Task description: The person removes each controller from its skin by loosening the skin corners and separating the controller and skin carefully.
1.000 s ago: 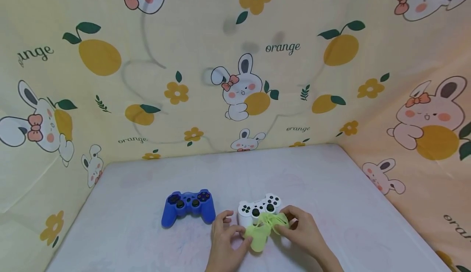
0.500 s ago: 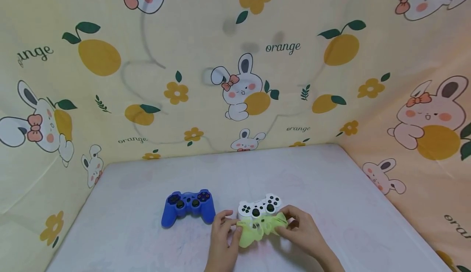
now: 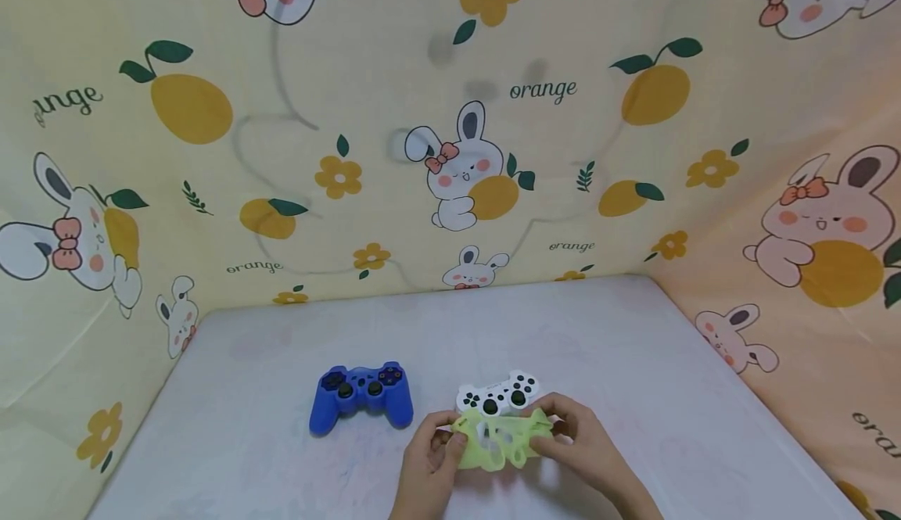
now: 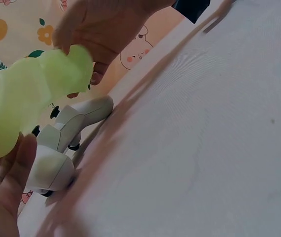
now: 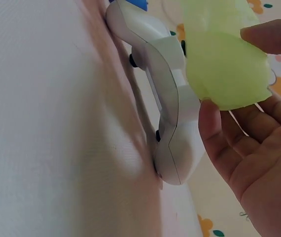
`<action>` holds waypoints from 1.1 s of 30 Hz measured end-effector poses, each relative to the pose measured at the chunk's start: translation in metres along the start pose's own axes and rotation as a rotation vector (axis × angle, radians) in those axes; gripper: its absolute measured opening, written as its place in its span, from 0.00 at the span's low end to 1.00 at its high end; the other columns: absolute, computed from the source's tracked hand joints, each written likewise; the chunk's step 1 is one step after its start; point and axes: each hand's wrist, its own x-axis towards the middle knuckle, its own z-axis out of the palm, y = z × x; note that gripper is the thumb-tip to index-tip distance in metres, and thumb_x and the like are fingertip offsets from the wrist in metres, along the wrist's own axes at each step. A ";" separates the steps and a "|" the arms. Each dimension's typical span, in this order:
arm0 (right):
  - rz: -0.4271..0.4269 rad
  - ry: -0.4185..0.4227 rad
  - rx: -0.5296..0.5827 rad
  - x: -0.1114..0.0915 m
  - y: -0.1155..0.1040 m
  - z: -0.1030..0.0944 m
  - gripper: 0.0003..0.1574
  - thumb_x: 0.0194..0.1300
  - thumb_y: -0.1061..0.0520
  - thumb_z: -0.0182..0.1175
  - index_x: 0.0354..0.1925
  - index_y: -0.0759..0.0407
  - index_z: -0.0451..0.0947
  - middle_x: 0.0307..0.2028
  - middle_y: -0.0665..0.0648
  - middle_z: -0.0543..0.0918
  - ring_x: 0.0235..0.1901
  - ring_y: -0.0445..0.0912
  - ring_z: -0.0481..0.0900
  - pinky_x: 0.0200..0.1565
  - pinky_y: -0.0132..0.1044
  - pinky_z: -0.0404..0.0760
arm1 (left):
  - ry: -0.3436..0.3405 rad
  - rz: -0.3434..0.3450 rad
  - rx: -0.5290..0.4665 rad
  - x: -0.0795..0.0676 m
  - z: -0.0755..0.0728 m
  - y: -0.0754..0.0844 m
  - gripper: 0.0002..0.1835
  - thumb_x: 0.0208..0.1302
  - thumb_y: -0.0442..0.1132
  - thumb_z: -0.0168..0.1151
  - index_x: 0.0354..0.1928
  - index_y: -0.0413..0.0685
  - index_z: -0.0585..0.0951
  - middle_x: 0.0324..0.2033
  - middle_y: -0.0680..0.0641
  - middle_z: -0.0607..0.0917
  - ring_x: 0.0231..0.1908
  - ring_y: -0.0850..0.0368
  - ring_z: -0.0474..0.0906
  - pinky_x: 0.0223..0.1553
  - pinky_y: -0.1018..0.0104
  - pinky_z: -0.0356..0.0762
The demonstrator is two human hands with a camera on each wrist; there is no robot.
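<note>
A soft, translucent yellow-green silicone controller cover (image 3: 517,426) with cut-out holes is stretched between both hands. My left hand (image 3: 431,453) pinches its left end between thumb and fingers. The right end is gripped by my right hand (image 3: 583,442), thumb on the near side. Just behind the cover, a white game controller (image 3: 496,396) lies on the table, its grips hidden in the head view. In the right wrist view the cover (image 5: 227,69) is held above the table beside the white controller (image 5: 172,103).
To the left lies a blue game controller (image 3: 360,395) with black sticks and buttons. The pale table (image 3: 281,473) is bounded at the back and sides by a cream cloth (image 3: 380,59) printed with rabbits and oranges.
The bunched cover has been spread out, its holes now showing toward the head camera. My left hand has shifted its hold on the left end; my right hand stays nearly in place.
</note>
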 end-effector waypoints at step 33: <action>-0.021 -0.104 0.245 -0.003 -0.002 -0.017 0.07 0.67 0.68 0.52 0.32 0.62 0.75 0.50 0.69 0.79 0.54 0.56 0.75 0.55 0.39 0.70 | 0.116 -0.071 -0.114 0.003 -0.003 0.008 0.24 0.63 0.34 0.68 0.57 0.33 0.72 0.50 0.40 0.80 0.47 0.49 0.79 0.50 0.65 0.77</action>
